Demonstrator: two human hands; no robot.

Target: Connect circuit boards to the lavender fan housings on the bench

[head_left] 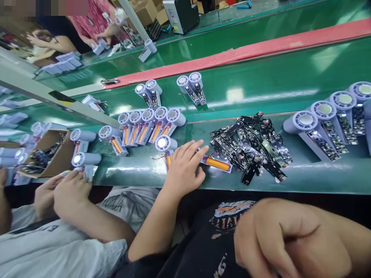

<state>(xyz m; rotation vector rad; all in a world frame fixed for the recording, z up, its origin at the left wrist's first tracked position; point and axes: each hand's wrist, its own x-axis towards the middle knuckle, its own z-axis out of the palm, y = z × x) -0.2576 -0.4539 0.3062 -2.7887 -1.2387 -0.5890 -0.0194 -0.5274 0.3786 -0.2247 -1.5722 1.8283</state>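
Observation:
My left hand is spread flat, fingers stretched, over the bench. Under or just beside its fingers lies a lilac handheld-fan body whose orange battery shows to the right of the hand. Another lilac fan body with a round silver top sits just left of my fingers, partly covered by the hand. Close to the camera, my right hand hangs in front of my dark shirt with its fingers curled in. Whatever is inside its fingers, if anything, is hidden. Between the hands, farther back, lies a pile of black circuit boards.
Several fan bodies with orange batteries line the left. Fan bodies with circuit boards fitted stand at the right. More stand on the green conveyor. A co-worker's hands work at the left near a cardboard box.

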